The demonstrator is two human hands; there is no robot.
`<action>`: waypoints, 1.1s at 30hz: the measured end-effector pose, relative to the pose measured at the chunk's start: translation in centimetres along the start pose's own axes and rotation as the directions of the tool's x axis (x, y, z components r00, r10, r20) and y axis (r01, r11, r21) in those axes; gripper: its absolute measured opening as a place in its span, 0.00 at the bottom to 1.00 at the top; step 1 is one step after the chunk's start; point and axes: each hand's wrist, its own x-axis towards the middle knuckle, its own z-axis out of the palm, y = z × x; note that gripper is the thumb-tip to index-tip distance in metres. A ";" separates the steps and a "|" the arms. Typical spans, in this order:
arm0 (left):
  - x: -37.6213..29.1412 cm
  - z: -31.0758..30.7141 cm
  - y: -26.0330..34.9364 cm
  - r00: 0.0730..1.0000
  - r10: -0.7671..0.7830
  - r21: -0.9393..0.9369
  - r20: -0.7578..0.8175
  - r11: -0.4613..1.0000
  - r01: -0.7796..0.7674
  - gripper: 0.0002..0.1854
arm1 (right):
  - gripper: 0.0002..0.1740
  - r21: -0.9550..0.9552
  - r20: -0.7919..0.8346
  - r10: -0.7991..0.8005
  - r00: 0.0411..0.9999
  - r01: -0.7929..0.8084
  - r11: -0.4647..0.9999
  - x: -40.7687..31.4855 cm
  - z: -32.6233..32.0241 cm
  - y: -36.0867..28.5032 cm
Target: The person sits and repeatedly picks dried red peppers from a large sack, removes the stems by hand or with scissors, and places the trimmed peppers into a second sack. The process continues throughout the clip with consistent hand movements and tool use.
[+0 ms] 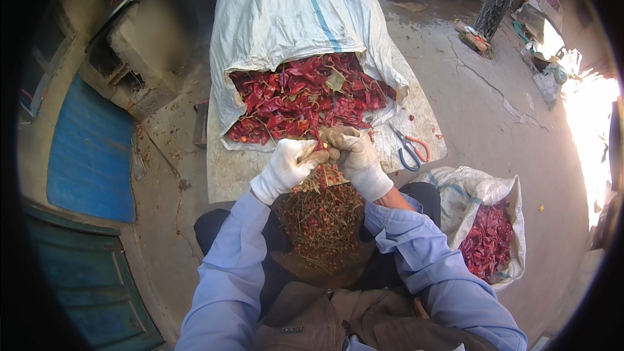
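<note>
In white work gloves, my left hand (292, 163) and my right hand (355, 155) meet at the near edge of a low board. Between their fingertips is a dried red chili pepper (321, 146), pinched from both sides and largely covered by the gloves. Just beyond them, a white woven sack (292, 19) lies on its side, its mouth spilling dried red chilies (302, 97). Below my hands, between my knees, is a heap of chili stems and caps (321, 224). Pliers-like snips (410, 147) with one blue and one orange handle rest right of my right hand.
A second woven sack (516, 248) holding red chili pieces (487, 239) stands on the concrete floor (551, 165) by my right knee. The board (419, 102) carries the large sack. A tree trunk (499, 0) rises at the far right; a blue panel (92, 151) is at left.
</note>
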 end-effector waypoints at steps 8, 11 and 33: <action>-0.5 -0.4 0.2 1.000 -0.013 -0.148 0.015 0.989 0.015 0.11 | 0.11 0.068 -0.058 0.026 0.998 -0.022 0.997 0.2 -1.9 0.2; -1.2 -2.3 0.6 0.965 -0.248 -0.278 0.088 0.924 0.263 0.10 | 0.10 -0.163 -0.246 -0.220 0.944 0.184 0.969 1.2 -3.3 -1.8; -1.6 -8.1 -2.9 0.808 -0.519 -0.442 -0.278 0.816 0.372 0.07 | 0.19 -0.876 0.334 -0.244 0.911 0.205 -0.436 9.7 -0.1 5.9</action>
